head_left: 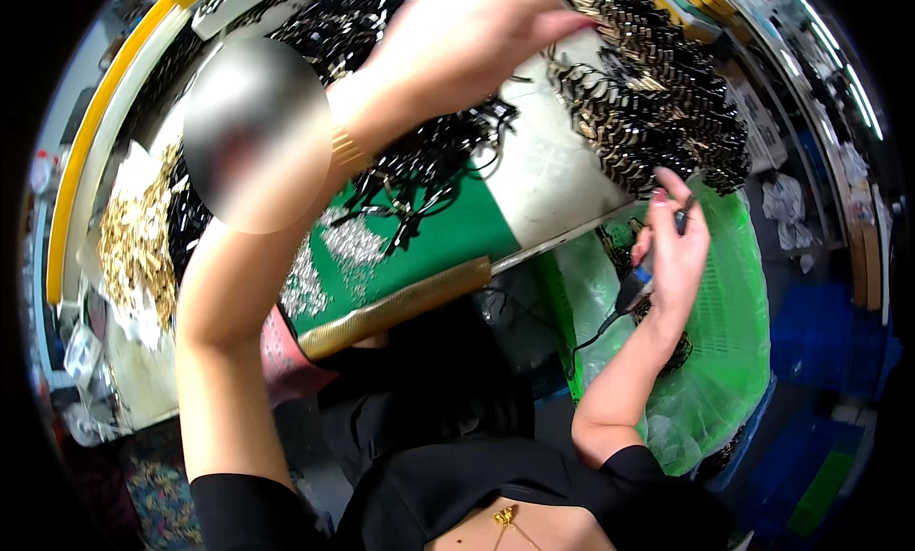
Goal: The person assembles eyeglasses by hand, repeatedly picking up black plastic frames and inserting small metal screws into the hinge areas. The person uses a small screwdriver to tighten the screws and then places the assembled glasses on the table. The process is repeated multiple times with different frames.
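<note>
My left hand (486,41) reaches far across the workbench, smeared by motion. Its fingertips are near a large heap of shiny black and gold slim pieces (658,84), and whether they grip anything does not show. At the right, my right hand (677,246) is wrapped round a slim black corded power tool with a blue band (634,290), like an electric screwdriver. That hand is above a green basket lined with clear plastic (729,322). Under my left forearm, tangled black strip-like pieces (419,174) lie on a green mat (457,222).
Small silver parts (353,241) are spread on the mat, beside a gold-coloured bench edge strip (400,308). Gold pieces (138,236) are piled at the left. The tool's black cord (593,341) hangs by the basket. Blue crates (824,341) stand at the far right.
</note>
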{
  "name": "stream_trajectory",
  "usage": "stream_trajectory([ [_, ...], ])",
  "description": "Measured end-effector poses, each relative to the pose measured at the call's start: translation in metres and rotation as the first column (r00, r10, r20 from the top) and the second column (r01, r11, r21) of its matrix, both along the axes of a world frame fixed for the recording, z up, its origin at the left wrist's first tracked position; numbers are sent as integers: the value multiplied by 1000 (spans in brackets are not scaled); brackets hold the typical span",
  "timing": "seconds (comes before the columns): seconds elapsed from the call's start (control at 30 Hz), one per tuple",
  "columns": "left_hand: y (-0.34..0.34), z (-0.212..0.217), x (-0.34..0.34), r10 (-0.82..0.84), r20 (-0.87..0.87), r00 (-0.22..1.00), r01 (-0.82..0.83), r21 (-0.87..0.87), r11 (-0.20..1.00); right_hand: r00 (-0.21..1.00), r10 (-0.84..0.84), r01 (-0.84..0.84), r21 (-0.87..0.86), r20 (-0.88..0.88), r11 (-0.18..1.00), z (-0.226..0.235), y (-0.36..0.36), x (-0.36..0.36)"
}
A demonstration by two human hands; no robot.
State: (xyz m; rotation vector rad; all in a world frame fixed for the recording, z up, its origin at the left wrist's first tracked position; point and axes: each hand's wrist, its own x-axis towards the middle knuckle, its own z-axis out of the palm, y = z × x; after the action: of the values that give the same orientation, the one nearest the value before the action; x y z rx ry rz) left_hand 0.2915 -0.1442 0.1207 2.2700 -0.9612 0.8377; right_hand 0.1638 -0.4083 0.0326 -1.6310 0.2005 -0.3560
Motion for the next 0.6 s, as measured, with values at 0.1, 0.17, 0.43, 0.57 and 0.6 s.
stream_trajectory([
  [0.1,90,-8,-82,112,-387,915,-224,-258,940,907,379,-416,-244,-183,876,11,70,-2],
  [0.17,153,-18,-156,236,-348,907,-332,-249,910,792,606,-501,-645,-72,577,7,114,8],
  [0.43,242,-87,-325,478,-639,603,-788,-385,481,632,772,-199,-977,-70,74,-4,172,6],
  [0.57,277,-101,-355,512,-650,562,-826,-409,387,630,768,-120,-992,-111,-44,-5,182,11],
  [0.6,286,-101,-360,517,-654,552,-833,-408,373,635,762,-134,-989,-131,-58,-3,186,11],
])
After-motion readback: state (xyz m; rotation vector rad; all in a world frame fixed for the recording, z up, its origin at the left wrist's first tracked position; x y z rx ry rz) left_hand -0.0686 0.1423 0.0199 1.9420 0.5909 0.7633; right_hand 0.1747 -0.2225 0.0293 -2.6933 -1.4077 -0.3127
